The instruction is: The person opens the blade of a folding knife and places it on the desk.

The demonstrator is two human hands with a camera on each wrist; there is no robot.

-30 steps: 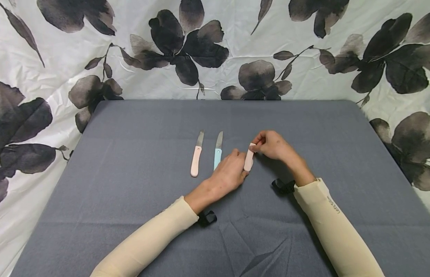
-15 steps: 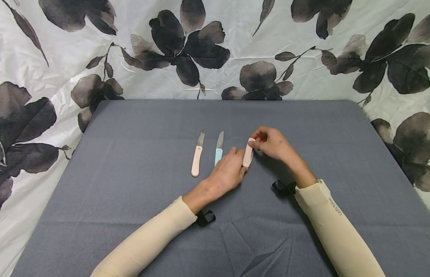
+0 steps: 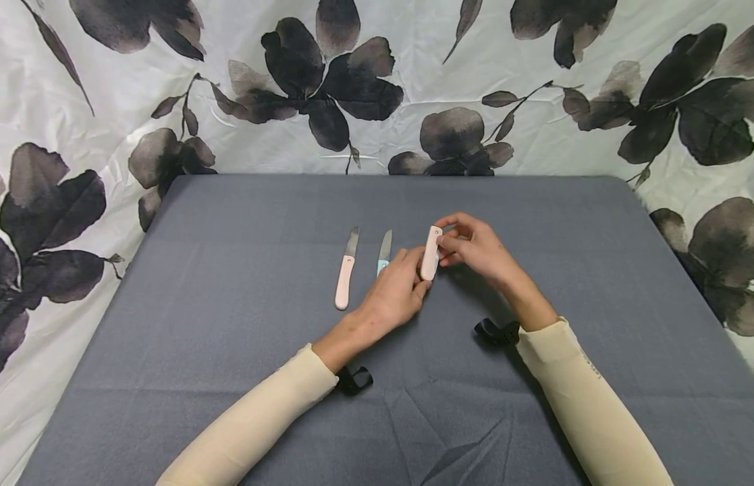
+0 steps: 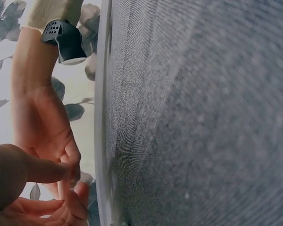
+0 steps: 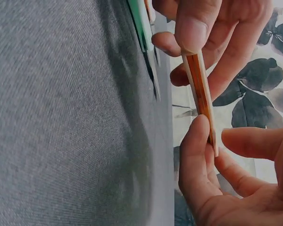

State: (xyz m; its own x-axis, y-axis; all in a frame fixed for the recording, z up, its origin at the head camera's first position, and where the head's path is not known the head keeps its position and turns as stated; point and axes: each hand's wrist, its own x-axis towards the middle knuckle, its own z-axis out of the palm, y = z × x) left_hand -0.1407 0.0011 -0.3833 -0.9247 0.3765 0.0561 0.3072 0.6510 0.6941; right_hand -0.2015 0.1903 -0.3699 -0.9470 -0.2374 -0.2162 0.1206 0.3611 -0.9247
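Note:
A pink-handled folding knife [image 3: 431, 253], folded, is held between both hands above the cloth. My left hand [image 3: 393, 289] grips its lower end, with the thumb [image 5: 193, 30] on the handle in the right wrist view. At the upper end, my right hand [image 3: 478, 246] has curled fingers and thumb around it. The handle's long slot [image 5: 198, 77] shows in the right wrist view; fingers cover both ends. To the left lie an unfolded pink knife [image 3: 344, 280] and an unfolded light-blue knife [image 3: 385, 253], blades pointing away. My left hand hides much of the blue handle.
Grey cloth [image 3: 219, 283] covers the table, creased near the front. Behind it hangs a white sheet [image 3: 243, 148] with dark flower prints. A black wrist mount [image 3: 497, 332] sits under the right sleeve, and another mount [image 3: 355, 381] under the left.
Both hands have moved slightly away from the body and left with the folded pink knife, whose broad side now shows more. The two knives on the cloth have stayed put.

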